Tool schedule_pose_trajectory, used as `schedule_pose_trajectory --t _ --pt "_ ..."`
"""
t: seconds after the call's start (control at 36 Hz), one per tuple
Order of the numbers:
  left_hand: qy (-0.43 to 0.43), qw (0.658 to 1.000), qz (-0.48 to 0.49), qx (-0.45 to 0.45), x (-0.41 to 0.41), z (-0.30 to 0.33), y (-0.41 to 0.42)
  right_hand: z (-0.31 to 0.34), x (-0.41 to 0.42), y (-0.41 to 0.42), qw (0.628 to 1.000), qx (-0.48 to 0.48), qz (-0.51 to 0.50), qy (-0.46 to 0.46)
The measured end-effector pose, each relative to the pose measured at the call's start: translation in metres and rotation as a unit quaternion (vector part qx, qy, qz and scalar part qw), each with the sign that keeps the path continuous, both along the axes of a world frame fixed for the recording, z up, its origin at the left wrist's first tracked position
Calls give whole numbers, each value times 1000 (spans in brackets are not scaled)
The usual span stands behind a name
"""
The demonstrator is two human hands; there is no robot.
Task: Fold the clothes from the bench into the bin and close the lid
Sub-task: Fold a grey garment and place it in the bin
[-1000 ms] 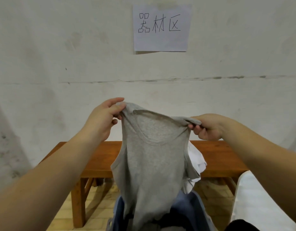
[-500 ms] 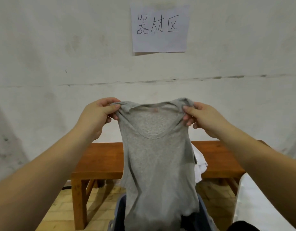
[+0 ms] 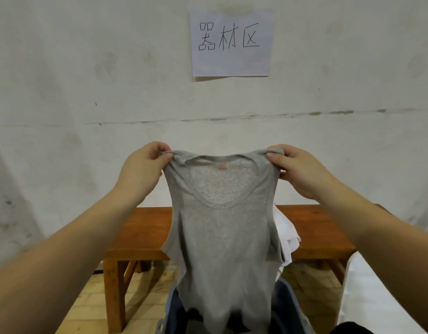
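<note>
I hold a grey sleeveless top [image 3: 222, 237] up in front of me, spread flat and hanging straight down. My left hand [image 3: 142, 172] pinches its left shoulder strap and my right hand [image 3: 297, 169] pinches the right one. The top's hem hangs over the dark blue bin [image 3: 288, 302] at the bottom of the view and hides most of it. Behind the top stands the brown wooden bench [image 3: 140, 227], with a white garment [image 3: 286, 235] lying on it and draping over its front edge.
A white wall with a paper sign [image 3: 232, 42] rises behind the bench. The floor [image 3: 87, 307] is pale brick tile. A white surface [image 3: 376, 297] fills the lower right corner, with something dark [image 3: 345, 329] at the bottom edge.
My right hand shifted along the top's right strap, and both hands drew apart, spreading the top from bunched and twisted to flat and facing me.
</note>
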State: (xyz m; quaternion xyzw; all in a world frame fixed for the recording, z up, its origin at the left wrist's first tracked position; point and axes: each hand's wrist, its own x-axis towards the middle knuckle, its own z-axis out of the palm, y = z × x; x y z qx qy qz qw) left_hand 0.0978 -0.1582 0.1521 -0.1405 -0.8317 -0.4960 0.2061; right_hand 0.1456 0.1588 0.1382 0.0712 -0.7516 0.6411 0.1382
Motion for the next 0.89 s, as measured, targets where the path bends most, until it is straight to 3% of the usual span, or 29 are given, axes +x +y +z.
schedule_pose_trajectory --t 0.11,0.25,0.33,0.39,0.44,0.53,0.61,0.72,0.89 --pt "42 997 59 -41 2 3 -1 6 0 0 1000 7 -11 24" --pt "-1 999 42 -18 3 2 4 9 4 -10 986 162 -37 22" --pt "-9 1000 6 11 4 3 10 18 9 -25 976 206 -58 45" --pt "-46 991 -71 102 7 7 17 25 9 -38 978 190 -68 54" --pt "-89 961 -173 196 11 11 25 31 6 -53 988 133 -59 43" --pt "-122 918 -273 261 20 12 37 38 3 -75 997 70 -26 22" --pt "-132 915 -313 219 26 9 46 41 0 -91 998 51 4 21" --pt "-120 941 -284 138 25 4 50 32 -3 -100 997 61 28 45" --pt "-130 940 -293 117 25 -9 51 2 -9 -95 996 0 82 39"
